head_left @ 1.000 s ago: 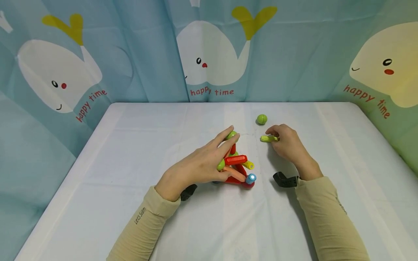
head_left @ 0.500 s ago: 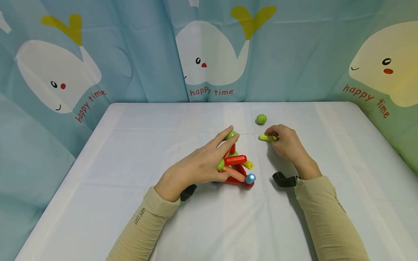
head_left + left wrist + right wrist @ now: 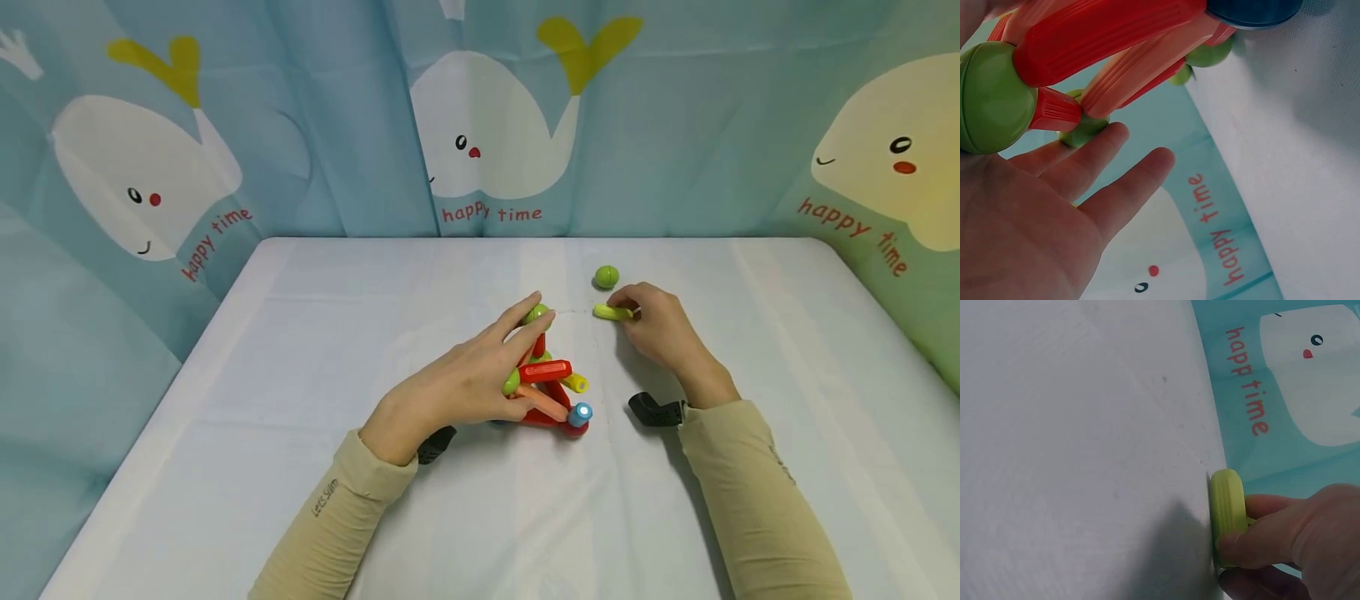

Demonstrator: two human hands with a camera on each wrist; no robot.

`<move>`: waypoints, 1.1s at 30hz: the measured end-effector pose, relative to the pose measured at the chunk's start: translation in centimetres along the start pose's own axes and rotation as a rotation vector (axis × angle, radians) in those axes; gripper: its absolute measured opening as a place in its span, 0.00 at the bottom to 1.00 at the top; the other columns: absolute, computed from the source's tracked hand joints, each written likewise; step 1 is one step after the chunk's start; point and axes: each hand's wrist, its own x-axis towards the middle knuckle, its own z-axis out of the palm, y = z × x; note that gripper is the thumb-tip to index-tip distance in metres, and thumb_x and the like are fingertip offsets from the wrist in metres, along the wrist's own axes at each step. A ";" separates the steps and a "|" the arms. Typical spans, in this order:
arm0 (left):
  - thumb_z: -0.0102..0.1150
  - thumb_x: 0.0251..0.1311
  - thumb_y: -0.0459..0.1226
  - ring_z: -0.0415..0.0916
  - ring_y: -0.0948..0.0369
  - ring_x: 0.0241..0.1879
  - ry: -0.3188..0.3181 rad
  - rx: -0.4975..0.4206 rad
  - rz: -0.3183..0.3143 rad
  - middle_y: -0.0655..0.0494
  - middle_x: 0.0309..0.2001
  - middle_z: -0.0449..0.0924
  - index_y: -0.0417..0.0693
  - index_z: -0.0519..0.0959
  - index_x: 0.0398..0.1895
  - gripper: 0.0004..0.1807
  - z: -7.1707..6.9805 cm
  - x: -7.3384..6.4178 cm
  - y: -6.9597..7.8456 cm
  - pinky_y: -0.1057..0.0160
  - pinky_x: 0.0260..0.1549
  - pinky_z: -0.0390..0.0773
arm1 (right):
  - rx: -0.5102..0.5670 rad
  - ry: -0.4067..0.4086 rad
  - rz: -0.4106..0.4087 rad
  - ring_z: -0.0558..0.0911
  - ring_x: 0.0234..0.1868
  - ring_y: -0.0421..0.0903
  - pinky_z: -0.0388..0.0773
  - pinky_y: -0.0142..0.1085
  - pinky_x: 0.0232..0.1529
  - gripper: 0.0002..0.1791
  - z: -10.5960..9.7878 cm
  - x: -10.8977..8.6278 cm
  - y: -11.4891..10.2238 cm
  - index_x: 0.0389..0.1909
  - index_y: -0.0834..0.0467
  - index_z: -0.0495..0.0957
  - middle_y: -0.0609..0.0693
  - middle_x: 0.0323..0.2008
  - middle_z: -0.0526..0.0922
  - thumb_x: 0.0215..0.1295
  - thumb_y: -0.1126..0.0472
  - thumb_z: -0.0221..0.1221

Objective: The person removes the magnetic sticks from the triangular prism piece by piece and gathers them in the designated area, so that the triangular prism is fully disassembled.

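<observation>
My left hand point(image 3: 457, 379) lies with fingers extended over a built frame of plastic sticks and balls. Its fingertips touch a green ball point(image 3: 537, 314) at the top, and another green ball point(image 3: 997, 97) sits against the palm in the left wrist view. Red sticks point(image 3: 545, 371), an orange stick point(image 3: 543, 402), a yellow stick point(image 3: 576, 382) and a blue piece point(image 3: 580, 415) show in the frame; the hand covers its left part. To the right, my right hand point(image 3: 660, 329) pinches a yellow-green stick point(image 3: 1227, 506) between thumb and fingers, low over the table.
A loose green ball point(image 3: 606, 277) lies near the table's far edge, just beyond the right hand. White cloth covers the table point(image 3: 300, 350). A blue curtain point(image 3: 337, 125) with whale prints stands behind it. Black wrist mounts point(image 3: 655, 411) jut out below the hands.
The right hand has shifted the yellow-green stick slightly left and away, closer to the loose green ball. The left hand stays on the frame. The head view has tilted a little.
</observation>
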 end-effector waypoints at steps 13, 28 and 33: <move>0.62 0.56 0.38 0.66 0.63 0.66 -0.007 -0.005 -0.010 0.66 0.81 0.31 0.59 0.43 0.81 0.52 -0.1 -0.2 0.0 0.69 0.33 0.74 | -0.021 -0.076 0.069 0.75 0.54 0.65 0.74 0.59 0.57 0.18 -1.0 -0.1 -0.9 0.51 0.69 0.78 0.68 0.51 0.78 0.60 0.76 0.51; 0.67 0.58 0.43 0.70 0.61 0.62 0.013 -0.020 0.024 0.61 0.81 0.35 0.58 0.47 0.80 0.51 -0.5 -0.1 -0.1 0.66 0.46 0.79 | 0.066 0.050 -0.079 0.78 0.54 0.56 0.77 0.55 0.55 0.14 -3.4 -1.0 -5.7 0.51 0.66 0.79 0.60 0.53 0.79 0.65 0.71 0.59; 0.63 0.59 0.41 0.65 0.61 0.68 -0.020 -0.042 0.008 0.67 0.81 0.30 0.60 0.44 0.81 0.51 -0.2 -0.2 -0.1 0.66 0.45 0.77 | 0.086 0.081 -0.156 0.79 0.52 0.47 0.79 0.43 0.55 0.12 -4.5 -2.9 -7.9 0.49 0.61 0.81 0.53 0.50 0.82 0.66 0.69 0.60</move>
